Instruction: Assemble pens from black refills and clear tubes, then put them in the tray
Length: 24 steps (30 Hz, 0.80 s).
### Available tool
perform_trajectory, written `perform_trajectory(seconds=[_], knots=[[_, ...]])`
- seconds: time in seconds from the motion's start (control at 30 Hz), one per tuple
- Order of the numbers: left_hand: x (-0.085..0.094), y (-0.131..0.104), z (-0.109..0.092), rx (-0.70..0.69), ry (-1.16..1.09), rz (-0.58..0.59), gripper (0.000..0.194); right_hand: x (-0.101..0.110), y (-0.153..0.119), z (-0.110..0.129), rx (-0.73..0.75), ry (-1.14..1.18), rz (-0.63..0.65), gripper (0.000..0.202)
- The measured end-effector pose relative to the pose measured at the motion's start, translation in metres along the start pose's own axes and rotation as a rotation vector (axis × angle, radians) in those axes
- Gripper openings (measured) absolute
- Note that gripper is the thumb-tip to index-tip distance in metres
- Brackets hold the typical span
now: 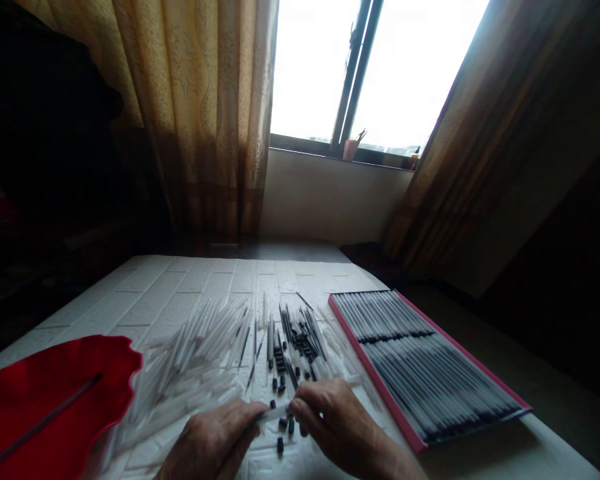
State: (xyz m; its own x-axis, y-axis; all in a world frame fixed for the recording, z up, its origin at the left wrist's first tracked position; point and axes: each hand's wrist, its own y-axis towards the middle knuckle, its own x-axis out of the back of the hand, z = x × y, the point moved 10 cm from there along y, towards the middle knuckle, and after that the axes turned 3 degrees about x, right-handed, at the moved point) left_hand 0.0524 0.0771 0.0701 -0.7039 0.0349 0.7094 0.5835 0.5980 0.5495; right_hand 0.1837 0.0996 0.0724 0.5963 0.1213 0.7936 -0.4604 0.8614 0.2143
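A translucent white pen barrel (275, 415) spans the gap between my two hands, low in the middle of the view. My left hand (215, 437) is closed on its left end. The fingers of my right hand (335, 417) pinch its right end, and whether they hold a smaller part there too is hidden. Small black end pieces (280, 445) lie below and around the barrel. Beyond my hands sits a pile of black end pieces (303, 343) among thin dark refills (285, 317). Many loose translucent barrels (200, 340) are heaped to the left.
At left stands a red scalloped bowl (125, 393) with one assembled pen (45, 423) in it. A pink-edged box (415, 437) on the right holds rows of pens (430, 373). The table (165, 280) has a white brick-pattern cover. Curtains (205, 100) flank a bright window (405, 67).
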Motion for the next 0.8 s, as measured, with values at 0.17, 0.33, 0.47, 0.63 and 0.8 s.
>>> perform_trajectory(seconds=[0.17,0.33,0.47,0.63,0.8], knots=[[0.002,0.003,-0.002,-0.010,-0.008,-0.026,0.034,0.017,-0.002,0.005,0.011,0.070,-0.094,0.014],[0.006,0.001,0.000,-0.017,0.010,-0.049,0.032,0.012,-0.004,0.013,0.092,0.187,-0.106,0.012],[0.009,-0.003,0.003,-0.012,0.038,-0.094,0.031,0.023,-0.003,0.008,0.071,0.174,-0.202,0.005],[0.011,-0.008,0.023,0.129,0.052,-0.150,0.046,0.043,-0.007,-0.016,-0.059,0.298,-0.343,0.011],[0.015,-0.015,0.055,0.382,-0.133,-0.200,0.044,0.063,-0.020,-0.011,0.035,0.214,-0.607,0.007]])
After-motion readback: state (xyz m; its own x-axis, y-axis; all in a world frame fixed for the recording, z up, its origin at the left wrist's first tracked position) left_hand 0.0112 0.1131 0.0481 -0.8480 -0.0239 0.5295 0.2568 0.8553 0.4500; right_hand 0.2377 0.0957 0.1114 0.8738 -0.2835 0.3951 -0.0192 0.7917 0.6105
